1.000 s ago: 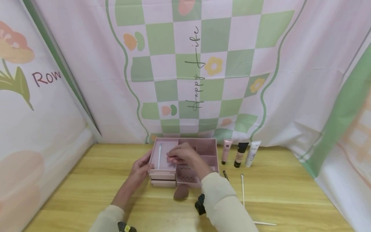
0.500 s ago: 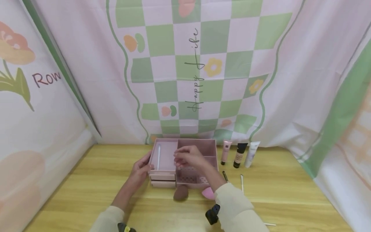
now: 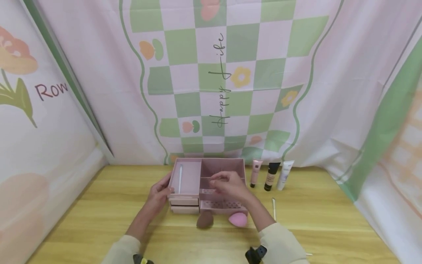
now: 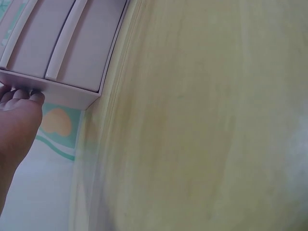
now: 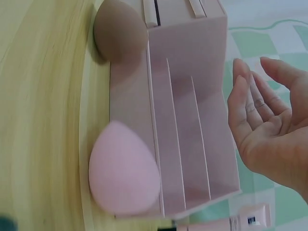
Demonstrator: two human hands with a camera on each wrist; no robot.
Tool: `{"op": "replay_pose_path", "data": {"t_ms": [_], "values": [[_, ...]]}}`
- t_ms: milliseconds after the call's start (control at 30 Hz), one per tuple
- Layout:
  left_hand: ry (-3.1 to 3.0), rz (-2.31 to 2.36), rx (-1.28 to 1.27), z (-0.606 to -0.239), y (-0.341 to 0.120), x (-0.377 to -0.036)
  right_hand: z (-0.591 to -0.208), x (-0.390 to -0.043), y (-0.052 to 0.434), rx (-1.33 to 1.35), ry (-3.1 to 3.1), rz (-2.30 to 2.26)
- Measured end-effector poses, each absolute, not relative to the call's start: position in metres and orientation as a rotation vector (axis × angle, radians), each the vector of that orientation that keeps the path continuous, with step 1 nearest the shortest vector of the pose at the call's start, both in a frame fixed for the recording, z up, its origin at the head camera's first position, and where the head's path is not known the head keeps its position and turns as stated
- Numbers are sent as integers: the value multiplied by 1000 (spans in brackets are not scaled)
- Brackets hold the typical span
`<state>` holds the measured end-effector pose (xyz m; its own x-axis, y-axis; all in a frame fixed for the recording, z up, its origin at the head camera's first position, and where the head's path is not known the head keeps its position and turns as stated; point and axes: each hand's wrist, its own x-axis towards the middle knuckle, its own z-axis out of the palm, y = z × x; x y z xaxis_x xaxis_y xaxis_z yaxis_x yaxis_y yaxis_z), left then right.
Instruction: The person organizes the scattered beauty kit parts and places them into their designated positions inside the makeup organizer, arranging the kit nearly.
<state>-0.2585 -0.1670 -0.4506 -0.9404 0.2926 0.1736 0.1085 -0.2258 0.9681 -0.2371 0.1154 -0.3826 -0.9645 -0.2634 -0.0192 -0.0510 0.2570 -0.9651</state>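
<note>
One white brush (image 3: 180,178) was already laid in the pink organizer (image 3: 211,163), steadied by the left hand (image 3: 160,190); the right hand (image 3: 230,183) hovered released; sponges (image 3: 238,219), tubes (image 3: 271,176) and another brush (image 3: 273,207) were left on the desk (image 3: 329,220).

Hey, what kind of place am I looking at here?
Probably a staged vanity or makeup-sorting corner, not a real room: printed pink-and-green checked fabric backdrops enclose a pale wooden tabletop with a pink plastic compartment organiser, egg-shaped pink and brown makeup sponges, and three upright cosmetic tubes.
</note>
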Motion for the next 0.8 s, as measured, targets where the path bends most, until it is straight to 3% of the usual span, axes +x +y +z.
{"op": "replay_pose_path", "data": {"t_ms": [367,800], "values": [[1848,2301,479,-453,-168,-260,-390,-215,172,-231,2483,-1722],[1851,2291,503,-451,-169,-261,-420,-191,232,74,2619,-1608]]}}
